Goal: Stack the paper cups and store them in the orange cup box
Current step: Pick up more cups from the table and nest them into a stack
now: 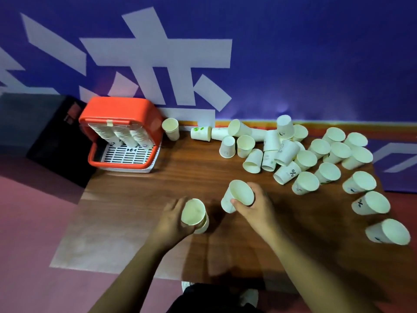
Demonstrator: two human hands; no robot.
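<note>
My left hand [172, 219] grips a short stack of white paper cups [194, 215] standing upright near the table's front middle. Just to the right, my right hand [255, 205] holds a single paper cup [239, 195], tilted with its mouth toward me. The orange cup box [121, 129] stands at the table's back left; rows of stacked cups [123, 134] lie inside behind a clear cover. Many loose paper cups [311, 159] are scattered over the right half of the table, some upright, some on their sides.
The wooden table [158, 195] stands against a purple wall with white lettering. One cup [170, 128] stands alone beside the box, another [200, 133] lies on its side near it. A black object [45, 136] sits left of the box. Pink floor lies to the left.
</note>
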